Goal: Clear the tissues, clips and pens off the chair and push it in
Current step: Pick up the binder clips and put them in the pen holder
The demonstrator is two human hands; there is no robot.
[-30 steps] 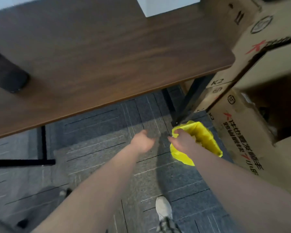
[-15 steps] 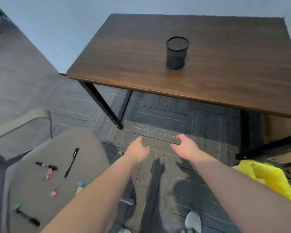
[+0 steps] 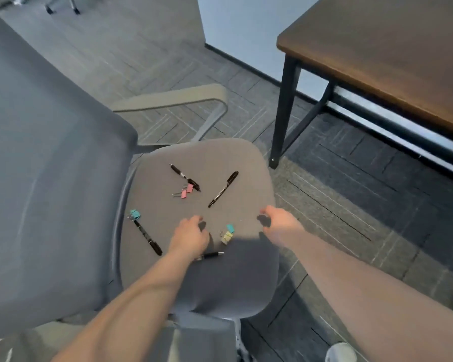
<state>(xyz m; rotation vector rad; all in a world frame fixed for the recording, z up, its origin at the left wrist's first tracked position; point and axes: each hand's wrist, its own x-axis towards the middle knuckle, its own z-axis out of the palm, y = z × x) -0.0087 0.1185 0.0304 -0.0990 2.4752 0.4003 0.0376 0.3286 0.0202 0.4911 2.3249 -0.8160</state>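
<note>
A grey office chair fills the left and middle, its seat (image 3: 207, 163) strewn with small things. Several black pens lie on it: one at the back (image 3: 185, 177), one to the right (image 3: 223, 189), one at the left (image 3: 147, 236) and one (image 3: 211, 255) partly under my left wrist. Pink clips (image 3: 185, 191) sit beside the back pen, a teal clip (image 3: 134, 214) at the left pen's end, and a teal and yellow pair (image 3: 228, 233) between my hands. My left hand (image 3: 190, 237) hovers over the seat, fingers loosely curled, holding nothing. My right hand (image 3: 279, 224) is at the seat's right edge, empty. No tissues show.
The chair's backrest (image 3: 45, 178) rises at the left and its armrest (image 3: 173, 99) curves behind the seat. A brown desk (image 3: 392, 56) on black legs (image 3: 283, 113) stands at the upper right over grey carpet tiles. A shoe tip (image 3: 340, 352) shows at the bottom right.
The view has swung left from the desk and yellow bag to the chair. Both hands, which let go of the yellow bag, have come over the seat.
</note>
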